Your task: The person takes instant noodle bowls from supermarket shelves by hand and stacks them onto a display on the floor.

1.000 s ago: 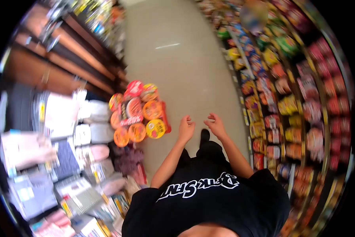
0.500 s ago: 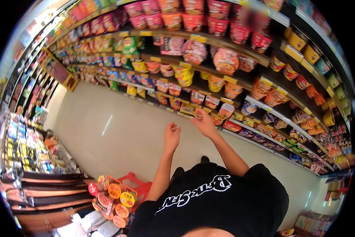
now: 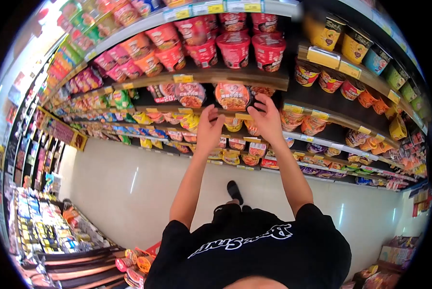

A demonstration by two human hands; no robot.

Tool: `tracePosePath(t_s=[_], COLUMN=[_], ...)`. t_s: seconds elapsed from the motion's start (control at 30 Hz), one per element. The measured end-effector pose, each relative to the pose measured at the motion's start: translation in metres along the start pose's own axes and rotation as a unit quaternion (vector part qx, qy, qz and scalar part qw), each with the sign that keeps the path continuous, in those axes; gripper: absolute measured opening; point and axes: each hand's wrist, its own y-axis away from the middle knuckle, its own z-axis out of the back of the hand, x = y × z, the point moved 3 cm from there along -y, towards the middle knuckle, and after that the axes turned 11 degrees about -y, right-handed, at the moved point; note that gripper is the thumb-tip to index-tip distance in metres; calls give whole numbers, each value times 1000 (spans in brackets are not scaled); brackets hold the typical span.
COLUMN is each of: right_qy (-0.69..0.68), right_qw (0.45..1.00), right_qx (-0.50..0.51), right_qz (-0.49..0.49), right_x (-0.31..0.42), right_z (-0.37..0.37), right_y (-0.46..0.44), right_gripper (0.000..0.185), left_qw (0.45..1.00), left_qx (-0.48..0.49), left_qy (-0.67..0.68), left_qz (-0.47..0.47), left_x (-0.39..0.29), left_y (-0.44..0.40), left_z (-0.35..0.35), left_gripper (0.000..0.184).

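Observation:
An instant noodle bowl with a picture lid (image 3: 232, 98) stands tilted on a dark shelf, its lid facing me. To its lower left is my left hand (image 3: 209, 127), fingers apart and slightly curled, holding nothing. My right hand (image 3: 268, 117) reaches the bowl's right edge with bent, spread fingers; whether it touches the bowl I cannot tell. Left of this bowl sits another noodle bowl (image 3: 191, 94) with a similar lid. Red noodle tubs (image 3: 235, 49) are stacked on the shelf above.
Yellow noodle cups (image 3: 355, 44) and smaller cups (image 3: 330, 81) fill shelves on the right. A wooden shelf edge (image 3: 172, 79) juts out above my hands. Behind me at lower left, noodle bowls (image 3: 135, 277) are piled near a red frame (image 3: 154, 248). The tiled floor (image 3: 110, 178) lies below.
Both hands have risen from low over the floor to the shelf with the picture-lid bowls. My body has moved closer to the shelves, and one foot now shows further forward.

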Motion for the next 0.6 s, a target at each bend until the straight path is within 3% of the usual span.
tracePosePath(t_s=[0.07, 0.1, 0.2, 0.27, 0.33, 0.6], right_qy=[70, 58, 131, 190, 221, 45], right_qw=[996, 997, 984, 963, 947, 968], right_qx=[-37, -33, -105, -118, -127, -133], right_qz=[38, 41, 54, 150, 196, 206], right_x=[-9, -6, 27, 15, 19, 0], right_z=[18, 24, 28, 34, 32, 24], right_y=[-27, -40, -69, -94, -111, -139], right_gripper=[56, 58, 57, 57, 57, 46], left_qw=[996, 998, 990, 987, 969, 950], left_qx=[24, 16, 51, 54, 19, 15], left_qy=[81, 32, 60, 56, -60, -103], left_qz=[-38, -56, -117, -138, -237, -293], left_x=[-6, -23, -54, -72, -89, -92], left_y=[-38, -50, -84, -105, -126, -156], left_z=[-25, -33, -68, -88, -98, -128], left_gripper=[45, 45, 53, 58, 65, 61])
